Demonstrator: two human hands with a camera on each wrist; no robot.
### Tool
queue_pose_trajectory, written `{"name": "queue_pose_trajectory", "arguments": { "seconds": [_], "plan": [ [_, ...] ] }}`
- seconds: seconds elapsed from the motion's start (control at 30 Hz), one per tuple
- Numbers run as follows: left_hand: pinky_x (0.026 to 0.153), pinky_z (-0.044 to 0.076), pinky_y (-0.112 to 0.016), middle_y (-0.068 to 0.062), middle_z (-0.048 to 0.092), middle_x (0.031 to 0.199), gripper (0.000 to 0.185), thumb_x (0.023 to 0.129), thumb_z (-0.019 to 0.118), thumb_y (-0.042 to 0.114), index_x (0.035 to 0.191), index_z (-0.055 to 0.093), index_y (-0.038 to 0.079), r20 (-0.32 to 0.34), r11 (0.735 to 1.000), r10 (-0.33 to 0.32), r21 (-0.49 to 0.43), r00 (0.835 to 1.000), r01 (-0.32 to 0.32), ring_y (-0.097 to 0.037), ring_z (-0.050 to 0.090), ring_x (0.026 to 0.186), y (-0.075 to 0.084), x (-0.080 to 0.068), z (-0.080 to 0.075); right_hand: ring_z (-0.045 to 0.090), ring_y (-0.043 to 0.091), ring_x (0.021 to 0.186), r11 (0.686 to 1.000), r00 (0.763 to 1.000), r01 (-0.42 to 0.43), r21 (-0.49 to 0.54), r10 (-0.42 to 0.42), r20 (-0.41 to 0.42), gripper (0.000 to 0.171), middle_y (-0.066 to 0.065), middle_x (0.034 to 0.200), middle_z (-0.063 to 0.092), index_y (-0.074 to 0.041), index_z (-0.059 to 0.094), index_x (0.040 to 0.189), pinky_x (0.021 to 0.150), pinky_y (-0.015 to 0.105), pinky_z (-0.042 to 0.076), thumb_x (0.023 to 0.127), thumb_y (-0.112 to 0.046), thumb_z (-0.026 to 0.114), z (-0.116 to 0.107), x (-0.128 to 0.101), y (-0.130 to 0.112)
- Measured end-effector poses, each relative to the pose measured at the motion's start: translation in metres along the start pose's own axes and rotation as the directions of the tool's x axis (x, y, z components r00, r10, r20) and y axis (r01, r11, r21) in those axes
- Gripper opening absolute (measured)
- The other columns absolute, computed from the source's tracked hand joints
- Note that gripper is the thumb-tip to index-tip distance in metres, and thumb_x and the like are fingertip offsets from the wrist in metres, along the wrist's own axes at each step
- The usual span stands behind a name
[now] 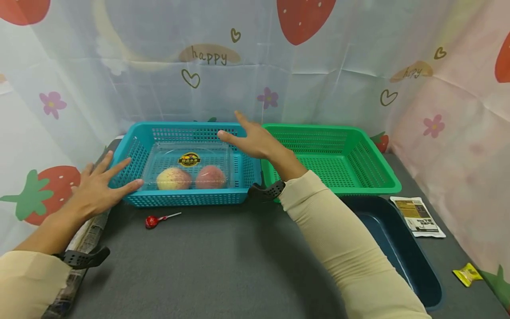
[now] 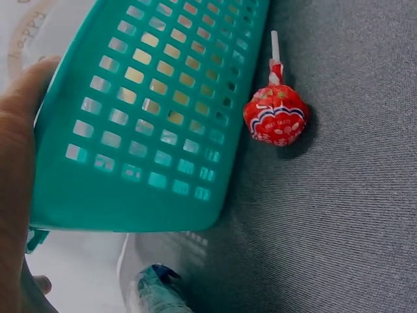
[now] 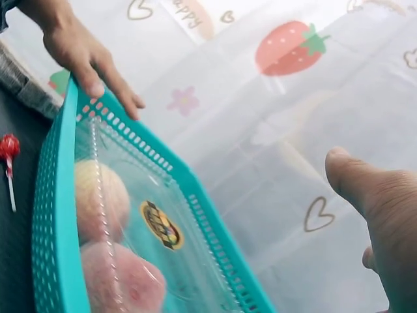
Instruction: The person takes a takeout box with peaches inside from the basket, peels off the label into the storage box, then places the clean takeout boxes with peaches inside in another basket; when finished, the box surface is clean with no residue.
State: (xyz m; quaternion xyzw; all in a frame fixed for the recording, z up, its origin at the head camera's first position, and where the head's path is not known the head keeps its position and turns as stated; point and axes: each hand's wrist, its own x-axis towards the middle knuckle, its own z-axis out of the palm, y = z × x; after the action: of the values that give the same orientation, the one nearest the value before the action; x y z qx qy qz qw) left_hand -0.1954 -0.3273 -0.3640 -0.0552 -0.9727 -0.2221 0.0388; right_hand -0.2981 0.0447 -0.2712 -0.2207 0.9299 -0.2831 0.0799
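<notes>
A blue plastic basket [image 1: 191, 198] stands at the back left, with a clear lidded box [image 1: 227, 155] inside it. Through the box show two peaches, one yellowish peach [image 1: 174, 179] and one pinker peach [image 1: 210, 177]. My left hand [image 1: 97, 186] has its fingers spread at the basket's left rim, thumb near the front corner. My right hand [image 1: 255, 139] is raised over the basket's right end, fingers extended and holding nothing. In front of the basket lies a red-wrapped lollipop [image 2: 276, 116], its white stick pointing right in the head view.
To the right is a green basket [image 1: 338, 177], and in front of it a dark blue tray [image 1: 414, 270], partly behind my right sleeve. A white printed packet [image 1: 418, 217] and a yellow wrapped candy [image 1: 467, 274] lie at the right. Rolled newspaper [image 1: 89, 232] runs along the left edge.
</notes>
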Motion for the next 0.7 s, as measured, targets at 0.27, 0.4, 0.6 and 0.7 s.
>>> {"name": "queue_pose_trajectory", "arguments": {
  "seconds": [0.27, 0.4, 0.6, 0.7],
  "plan": [
    [0.080, 0.005, -0.087, -0.023, -0.001, 0.157, 0.079, 0.093, 0.052, 0.053, 0.152, 0.028, 0.006, -0.013, 1.000, 0.023, 0.012, 1.000, -0.022, -0.062, -0.005, 0.132, -0.003, 0.001, 0.003, 0.024, 0.033, 0.140, 0.997, 0.997, -0.059, 0.052, 0.057, 0.043, 0.088, 0.007, 0.159, 0.016, -0.033, 0.000, 0.155, 0.107, 0.055, 0.027, 0.088, -0.072, 0.041, 0.020, 0.010, -0.004],
    [0.082, 0.007, -0.086, -0.023, 0.002, 0.157, 0.084, 0.092, 0.052, 0.055, 0.150, 0.028, 0.000, -0.009, 1.000, -0.004, 0.016, 1.000, 0.004, -0.059, -0.003, 0.134, -0.003, 0.002, 0.002, 0.025, 0.031, 0.140, 0.998, 0.998, -0.045, 0.046, 0.043, 0.035, 0.088, 0.008, 0.158, 0.018, -0.030, 0.001, 0.156, 0.107, 0.053, 0.027, 0.089, -0.071, 0.041, 0.026, 0.012, -0.007],
    [0.091, 0.006, -0.081, -0.025, 0.006, 0.156, 0.088, 0.091, 0.052, 0.056, 0.148, 0.026, -0.006, -0.020, 1.000, -0.007, 0.011, 1.000, 0.008, -0.058, 0.001, 0.135, -0.003, 0.003, 0.003, 0.024, 0.033, 0.140, 0.995, 0.996, -0.067, 0.068, 0.064, 0.057, 0.088, 0.011, 0.158, 0.016, -0.030, 0.003, 0.156, 0.107, 0.054, 0.027, 0.089, -0.070, 0.043, 0.037, 0.018, -0.008],
    [0.096, 0.005, -0.078, -0.027, 0.007, 0.156, 0.088, 0.091, 0.052, 0.055, 0.147, 0.026, -0.008, -0.026, 1.000, 0.005, 0.010, 1.000, -0.005, -0.057, 0.002, 0.136, -0.003, 0.003, 0.004, 0.023, 0.033, 0.141, 0.992, 0.994, -0.084, 0.093, 0.077, 0.080, 0.087, 0.009, 0.159, 0.015, -0.028, 0.004, 0.157, 0.107, 0.055, 0.027, 0.090, -0.068, 0.044, 0.043, 0.020, -0.007]
  ]
}}
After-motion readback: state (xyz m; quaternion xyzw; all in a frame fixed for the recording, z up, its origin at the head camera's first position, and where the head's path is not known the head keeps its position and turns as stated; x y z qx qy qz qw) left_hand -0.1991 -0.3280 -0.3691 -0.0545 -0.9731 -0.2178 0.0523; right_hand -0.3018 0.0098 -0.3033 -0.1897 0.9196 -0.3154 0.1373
